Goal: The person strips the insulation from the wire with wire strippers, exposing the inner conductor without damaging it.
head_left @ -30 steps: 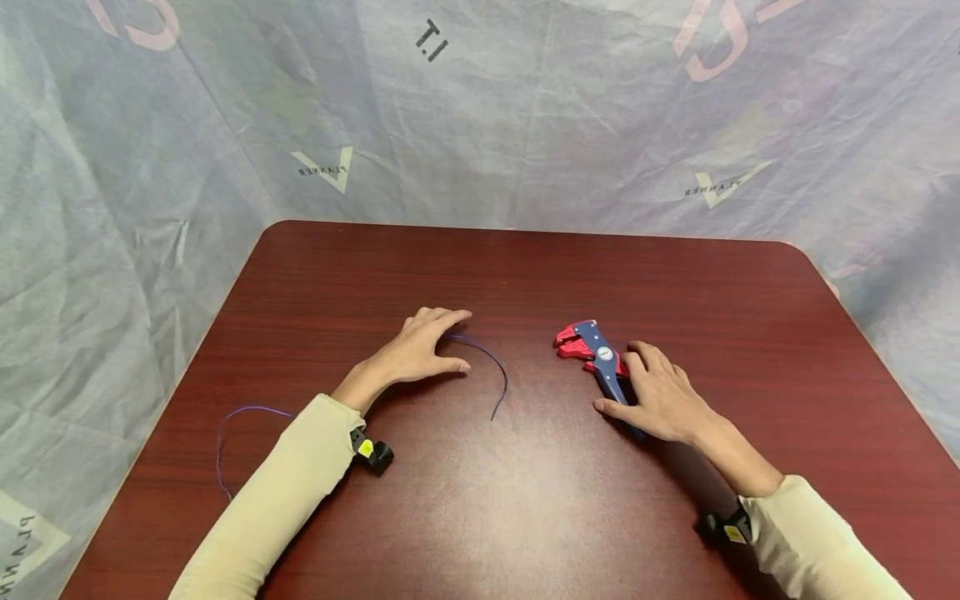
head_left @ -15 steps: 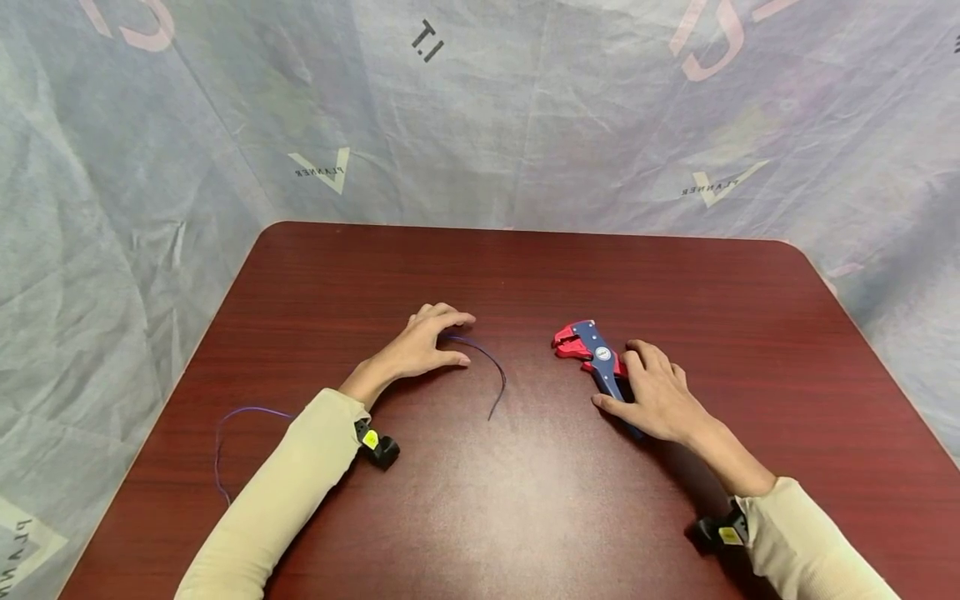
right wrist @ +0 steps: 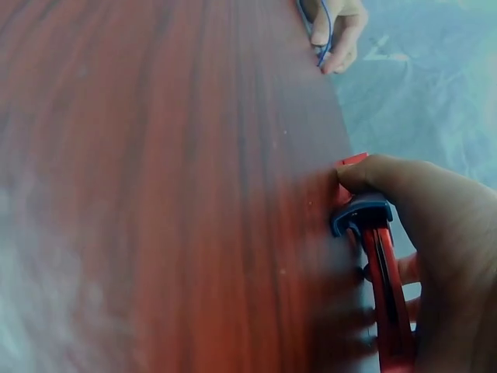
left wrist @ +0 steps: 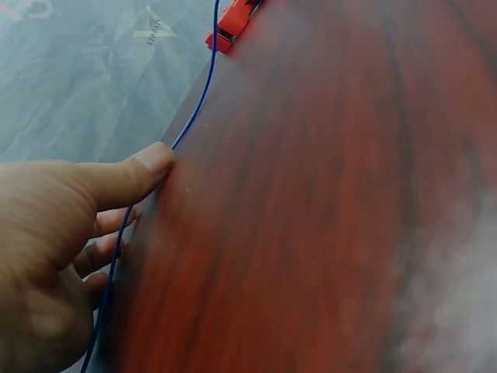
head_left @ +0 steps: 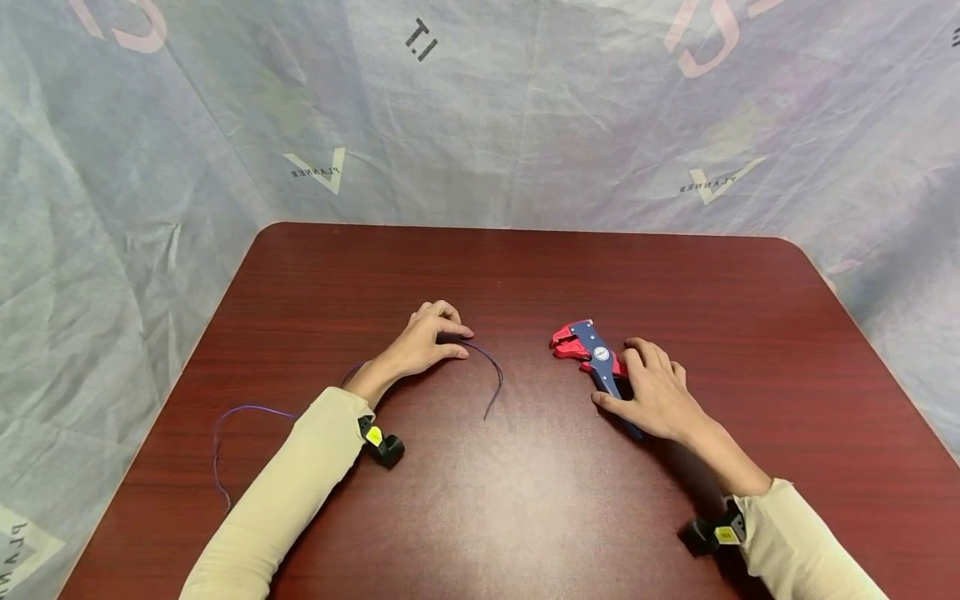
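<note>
A thin blue wire curves out past the left hand, which stands low over the table; a small gap shows between its thumb and index fingertips. The wire runs behind the thumb of the left hand in the left wrist view, where the index finger is mostly hidden. A blue-and-red hand tool lies on the table, its red jaws facing left. Over its handles, the right hand has its thumb on the near side and fingers on the far side. The right wrist view shows the tool beside the palm.
The rest of the wire loops on the table left of the left sleeve. Dark red wood makes up the tabletop. A grey printed sheet hangs behind the table and down its sides. Each wrist bears a black camera.
The left thumb and index finger have drawn closer together around the wire, and its free end has shifted slightly left. The right hand and the tool look unchanged.
</note>
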`<state>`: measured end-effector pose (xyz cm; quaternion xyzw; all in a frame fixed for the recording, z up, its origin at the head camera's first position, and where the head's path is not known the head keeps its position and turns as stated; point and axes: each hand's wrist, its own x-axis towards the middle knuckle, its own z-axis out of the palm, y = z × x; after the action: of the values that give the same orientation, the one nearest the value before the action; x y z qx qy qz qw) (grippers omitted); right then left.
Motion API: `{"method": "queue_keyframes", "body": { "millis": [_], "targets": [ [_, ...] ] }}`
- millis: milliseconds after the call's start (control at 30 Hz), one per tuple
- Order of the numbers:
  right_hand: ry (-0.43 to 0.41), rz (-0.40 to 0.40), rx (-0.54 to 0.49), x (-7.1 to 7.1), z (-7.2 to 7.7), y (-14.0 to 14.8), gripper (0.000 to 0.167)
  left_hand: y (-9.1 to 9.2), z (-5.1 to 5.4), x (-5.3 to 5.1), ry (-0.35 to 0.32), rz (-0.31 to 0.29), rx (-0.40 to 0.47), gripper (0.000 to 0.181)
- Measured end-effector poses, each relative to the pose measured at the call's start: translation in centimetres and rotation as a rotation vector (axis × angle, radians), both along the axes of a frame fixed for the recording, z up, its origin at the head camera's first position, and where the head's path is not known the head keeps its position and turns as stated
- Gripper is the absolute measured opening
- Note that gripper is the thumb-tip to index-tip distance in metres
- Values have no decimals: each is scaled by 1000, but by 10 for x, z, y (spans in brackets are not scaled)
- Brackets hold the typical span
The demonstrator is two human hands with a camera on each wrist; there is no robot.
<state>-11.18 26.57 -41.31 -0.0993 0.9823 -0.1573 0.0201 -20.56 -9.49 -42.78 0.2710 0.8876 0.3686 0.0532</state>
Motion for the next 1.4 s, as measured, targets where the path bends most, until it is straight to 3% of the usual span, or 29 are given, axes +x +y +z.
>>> {"method": "queue_keyframes", "body": {
  "millis": [567,833,1133,1400],
  "targets": [
    [7,-16,-7,0,1,-2,62,2,-7,-4,47,76,101,10],
    [-4,-34,-25,-1,3,-3,66,2,-8,-3,81,67,97,6],
    [-21,-63,-53,-4,9,-6,55,-2,-1,-3,53,71,119,6],
    [-50,-75,-65,-7,14,-9,50,-4,15,-1,26,87,169,6]
  ]
}}
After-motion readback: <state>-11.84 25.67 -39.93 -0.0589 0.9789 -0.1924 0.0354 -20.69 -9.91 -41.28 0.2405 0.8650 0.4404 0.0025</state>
